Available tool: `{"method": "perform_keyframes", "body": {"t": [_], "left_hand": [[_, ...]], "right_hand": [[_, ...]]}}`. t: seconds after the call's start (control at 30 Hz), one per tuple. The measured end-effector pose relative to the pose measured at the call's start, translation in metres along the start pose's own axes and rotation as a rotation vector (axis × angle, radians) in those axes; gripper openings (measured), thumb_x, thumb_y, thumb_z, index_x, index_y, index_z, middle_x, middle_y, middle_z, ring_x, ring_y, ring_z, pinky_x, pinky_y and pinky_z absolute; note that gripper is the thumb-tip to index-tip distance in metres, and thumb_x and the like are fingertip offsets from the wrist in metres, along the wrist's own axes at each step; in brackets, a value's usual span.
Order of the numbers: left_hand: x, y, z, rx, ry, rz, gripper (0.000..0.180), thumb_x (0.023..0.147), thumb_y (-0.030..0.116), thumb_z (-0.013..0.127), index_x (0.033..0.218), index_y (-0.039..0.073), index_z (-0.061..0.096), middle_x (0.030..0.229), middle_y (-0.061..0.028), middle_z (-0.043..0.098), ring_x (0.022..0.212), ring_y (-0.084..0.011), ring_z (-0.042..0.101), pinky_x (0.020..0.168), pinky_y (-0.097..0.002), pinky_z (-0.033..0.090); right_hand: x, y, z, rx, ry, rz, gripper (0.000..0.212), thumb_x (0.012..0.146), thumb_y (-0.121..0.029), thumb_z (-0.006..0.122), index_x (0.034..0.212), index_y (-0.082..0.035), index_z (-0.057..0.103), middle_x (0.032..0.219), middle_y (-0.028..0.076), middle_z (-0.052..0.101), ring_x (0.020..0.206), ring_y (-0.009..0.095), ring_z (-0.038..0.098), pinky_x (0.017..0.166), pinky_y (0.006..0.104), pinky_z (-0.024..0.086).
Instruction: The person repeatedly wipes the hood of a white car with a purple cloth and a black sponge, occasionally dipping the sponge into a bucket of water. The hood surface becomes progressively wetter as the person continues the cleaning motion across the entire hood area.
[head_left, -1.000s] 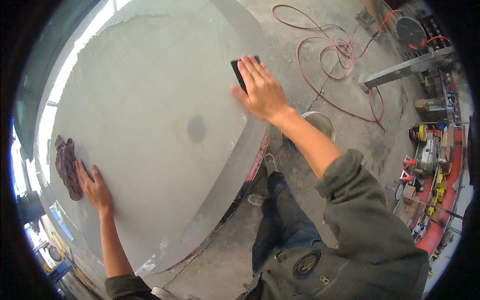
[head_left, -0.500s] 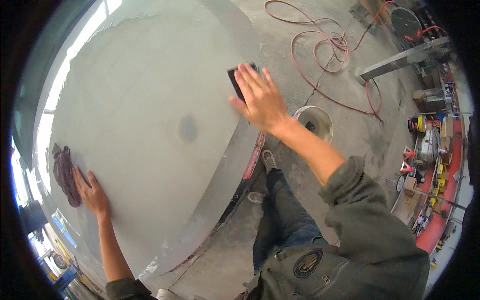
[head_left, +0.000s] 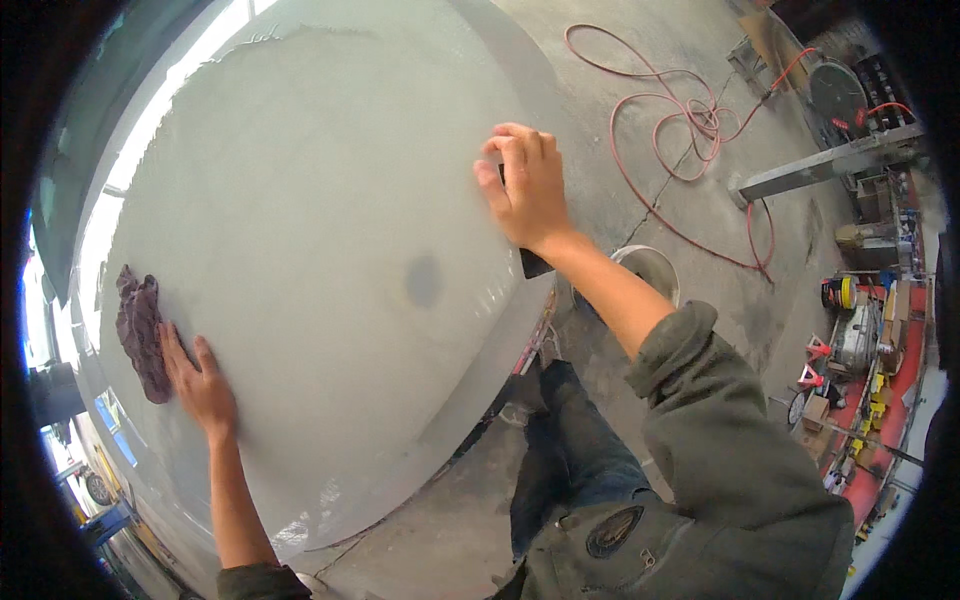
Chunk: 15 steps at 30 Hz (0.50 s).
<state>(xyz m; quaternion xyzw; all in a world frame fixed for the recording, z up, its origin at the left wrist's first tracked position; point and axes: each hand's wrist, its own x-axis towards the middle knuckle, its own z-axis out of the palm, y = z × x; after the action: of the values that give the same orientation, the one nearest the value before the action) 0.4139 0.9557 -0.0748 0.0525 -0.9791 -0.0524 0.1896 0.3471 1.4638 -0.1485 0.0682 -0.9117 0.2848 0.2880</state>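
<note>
A wide grey car hood, wet and glossy, curves across the left and middle of the view, with one round dark spot on its surface. At its right edge my right hand has its fingers bent round a black sanding block; most of the block is hidden beneath the palm. My left hand lies flat on the hood with its fingers stretched out. The fingertips touch a crumpled purple-brown cloth on the hood's left side.
A pale bucket stands on the concrete floor, partly behind my right forearm. Beyond it lies a tangled red hose near a metal post. Red shelving with tools and boxes lines the right side.
My right hand has gone from lying flat on the block to gripping it with bent fingers, at the hood's right edge. My left hand stays beside the cloth; the whole view has shifted slightly.
</note>
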Motion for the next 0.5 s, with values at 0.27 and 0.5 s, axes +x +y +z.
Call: {"method": "perform_keyframes", "body": {"t": [0.27,0.5], "left_hand": [[-0.003,0.001,-0.007,0.01,0.021,-0.013,0.06,0.108,0.039,0.046,0.156,0.003,0.044,0.164,-0.0181,0.039,0.153,-0.0351,0.034,0.126,-0.0444,0.023],[-0.003,0.012,0.002,-0.014,0.026,-0.026,0.058,0.108,0.036,0.047,0.155,0.002,0.045,0.163,-0.0185,0.041,0.153,-0.0347,0.035,0.125,-0.0441,0.024]], "right_hand": [[-0.002,-0.042,-0.003,0.098,-0.145,-0.216,0.061,0.101,-0.06,0.052,0.131,-0.007,0.052,0.145,0.018,0.048,0.142,0.038,0.039,0.118,0.0531,0.032],[0.072,0.013,0.036,0.083,-0.167,-0.383,0.066,0.101,-0.064,0.051,0.133,-0.007,0.054,0.144,0.018,0.053,0.142,0.039,0.042,0.122,0.0517,0.031]]}}
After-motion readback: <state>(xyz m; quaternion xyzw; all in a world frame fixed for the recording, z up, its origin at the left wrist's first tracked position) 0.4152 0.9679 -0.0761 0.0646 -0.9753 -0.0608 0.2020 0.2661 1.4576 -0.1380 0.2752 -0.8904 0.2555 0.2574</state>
